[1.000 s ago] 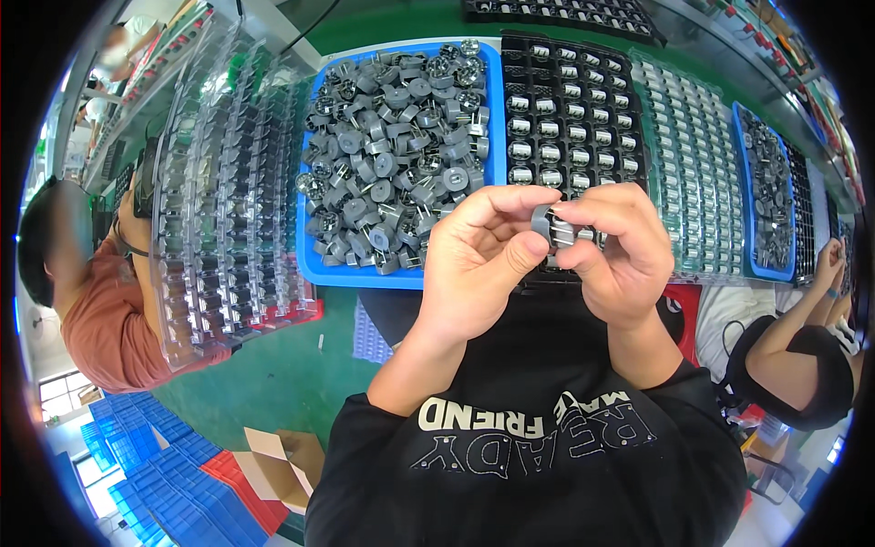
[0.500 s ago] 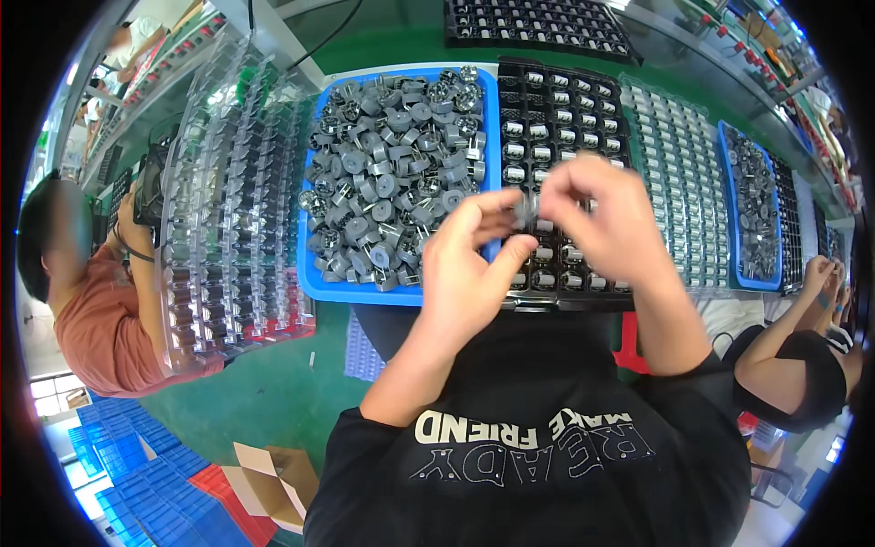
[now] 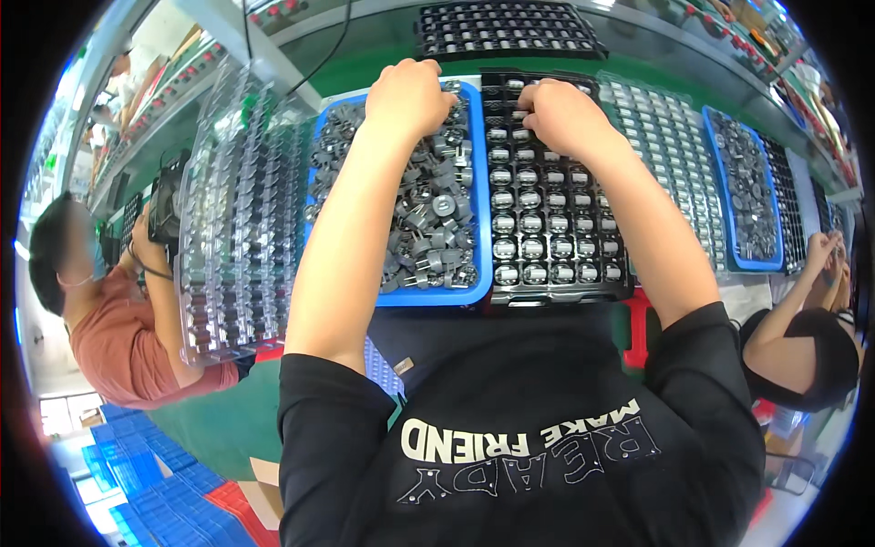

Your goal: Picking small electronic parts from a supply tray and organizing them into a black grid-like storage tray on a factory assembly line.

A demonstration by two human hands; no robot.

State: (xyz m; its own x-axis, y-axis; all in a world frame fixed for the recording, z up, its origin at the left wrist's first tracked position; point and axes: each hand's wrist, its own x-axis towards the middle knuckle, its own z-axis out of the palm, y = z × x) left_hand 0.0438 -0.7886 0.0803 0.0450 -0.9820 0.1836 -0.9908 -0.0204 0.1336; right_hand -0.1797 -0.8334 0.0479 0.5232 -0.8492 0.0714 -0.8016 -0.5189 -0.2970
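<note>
My left hand [image 3: 407,98] reaches over the far part of a blue bin [image 3: 483,228]. Its fingers bend down out of sight and the thumb points right. Heaped in the bin are grey round parts [image 3: 442,206], many with metal prongs. My right hand [image 3: 567,118] is above the far rows of a black compartment tray [image 3: 556,294], its fingertips bent close together at a pocket. Whatever they hold is hidden. Shiny cylindrical pieces [image 3: 531,247] sit in rows in the black tray's pockets.
Stacked clear plastic trays [image 3: 239,210] stand left of the bin. A clear tray of white pieces [image 3: 670,155] adjoins the black tray's right side; another blue bin [image 3: 775,210] lies beyond. At the back is another black tray [image 3: 506,32]. Co-workers sit left [image 3: 123,337] and right [image 3: 802,356].
My hands have parted from close together over the black tray, where they held a small grey part. The left moved up and left over the bin; the right moved toward the tray's far end.
</note>
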